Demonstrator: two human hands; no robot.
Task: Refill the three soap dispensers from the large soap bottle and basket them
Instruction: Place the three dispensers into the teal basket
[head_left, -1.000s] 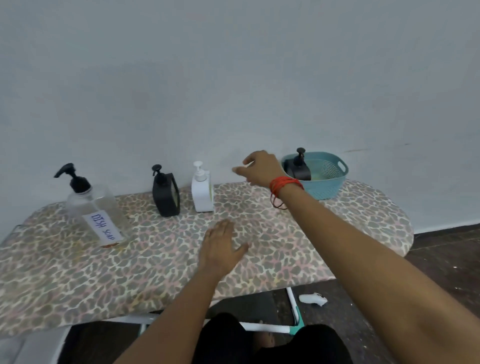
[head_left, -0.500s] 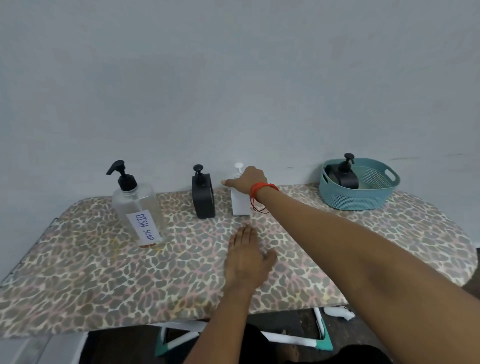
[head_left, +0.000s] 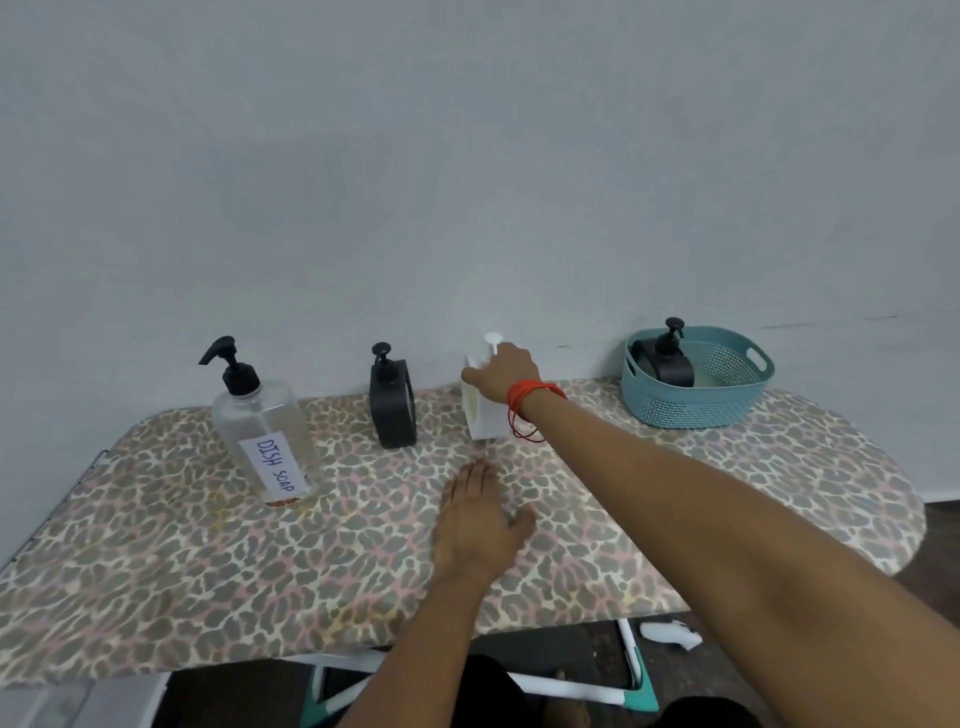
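Observation:
My right hand (head_left: 506, 373) grips the white soap dispenser (head_left: 482, 410) near its top; the dispenser is tilted, its base by the table's back middle. A black dispenser (head_left: 392, 405) stands upright just left of it. The large clear bottle labelled DISH SOAP (head_left: 265, 436) with a black pump stands further left. Another black dispenser (head_left: 670, 358) lies inside the teal basket (head_left: 691, 408) at the back right. My left hand (head_left: 478, 525) rests flat on the table in front of the white dispenser, fingers straight.
The table is an ironing board with a leopard-print cover (head_left: 208, 561), set against a grey wall. Its white and teal legs (head_left: 631, 670) and a small white object (head_left: 670, 634) show on the dark floor below the front edge.
My right hand moved left from near the basket to the white dispenser, took hold of it and tilted it. The view shifted to the left. My left hand stayed flat on the table.

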